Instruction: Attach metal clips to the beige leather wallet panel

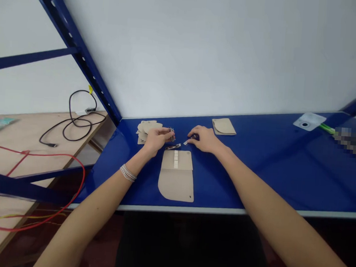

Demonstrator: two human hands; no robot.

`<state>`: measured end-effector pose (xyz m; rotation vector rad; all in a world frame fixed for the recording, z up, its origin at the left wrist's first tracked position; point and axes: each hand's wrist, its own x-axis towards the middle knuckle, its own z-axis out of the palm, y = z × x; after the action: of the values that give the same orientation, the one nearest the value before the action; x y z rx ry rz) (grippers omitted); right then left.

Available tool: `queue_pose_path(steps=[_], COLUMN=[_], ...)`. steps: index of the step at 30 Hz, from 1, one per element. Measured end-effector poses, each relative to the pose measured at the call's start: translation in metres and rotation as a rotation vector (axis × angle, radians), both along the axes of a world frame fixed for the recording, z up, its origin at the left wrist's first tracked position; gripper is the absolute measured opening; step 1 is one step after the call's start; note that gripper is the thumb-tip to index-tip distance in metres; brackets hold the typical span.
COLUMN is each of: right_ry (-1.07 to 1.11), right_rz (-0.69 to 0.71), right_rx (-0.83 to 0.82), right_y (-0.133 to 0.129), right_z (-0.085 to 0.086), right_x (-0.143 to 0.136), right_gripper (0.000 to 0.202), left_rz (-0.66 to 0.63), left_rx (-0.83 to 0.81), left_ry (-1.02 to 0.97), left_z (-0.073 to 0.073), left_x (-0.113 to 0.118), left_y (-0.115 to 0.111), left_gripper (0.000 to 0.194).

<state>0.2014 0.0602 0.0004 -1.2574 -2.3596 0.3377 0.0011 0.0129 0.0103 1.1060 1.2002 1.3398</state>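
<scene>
My left hand is closed on a small silvery, dark-edged bundle, too small to make out its kind. Between the thumb and fingers of my right hand is a small whitish piece. Below both hands lies an opened beige card folder, its two panels flat on the table. A short column of white pieces runs down its upper panel. Just above the folder rests a small dark, shiny strip. Several beige cards are piled loosely behind my left hand, partly hidden by it.
The blue tabletop ends in a pale front edge. A folded beige card lies at the back, a square pale packet and a green-tipped tool to the right. Blue frame posts, a black cable and red cable are at left.
</scene>
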Motion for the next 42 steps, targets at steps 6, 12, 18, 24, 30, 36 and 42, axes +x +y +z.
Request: queue_pose_path(steps=[6,12,18,24,30,36,42], right_ry=[0.021,0.005,-0.028,-0.043,0.045,0.153,0.279], right_rz=[0.056,0.094,0.041,0.027,0.014,0.012,-0.010], right_rx=[-0.044,-0.060,-0.043,-0.049,-0.129,-0.150,-0.132], right_y=[-0.003,-0.003,-0.003,-0.006,-0.009,-0.008,-0.010], right_z=[0.006,0.008,0.007,0.010,0.009,0.005,0.004], right_x=[0.001,0.002,0.000,-0.003,-0.006,-0.008,-0.010], right_gripper=[0.028,0.024,0.010,0.009,0.012,0.011,0.023], left_rz=[0.048,0.063,0.009,-0.071,-0.095,-0.083,-0.112], left_rx=[-0.030,-0.085,-0.114,-0.074,0.027,0.120,0.127], left_ry=[0.043,0.015,-0.006,0.030,0.147,0.242,0.254], left_z=[0.002,0.006,0.004,-0.002,-0.004,-0.007,-0.003], left_x=[0.000,0.003,0.004,0.000,0.001,0.000,0.004], left_y=[0.000,-0.002,-0.003,-0.001,-0.002,-0.001,-0.004], left_gripper=[0.011,0.017,0.023,0.066,0.080,0.076,0.051])
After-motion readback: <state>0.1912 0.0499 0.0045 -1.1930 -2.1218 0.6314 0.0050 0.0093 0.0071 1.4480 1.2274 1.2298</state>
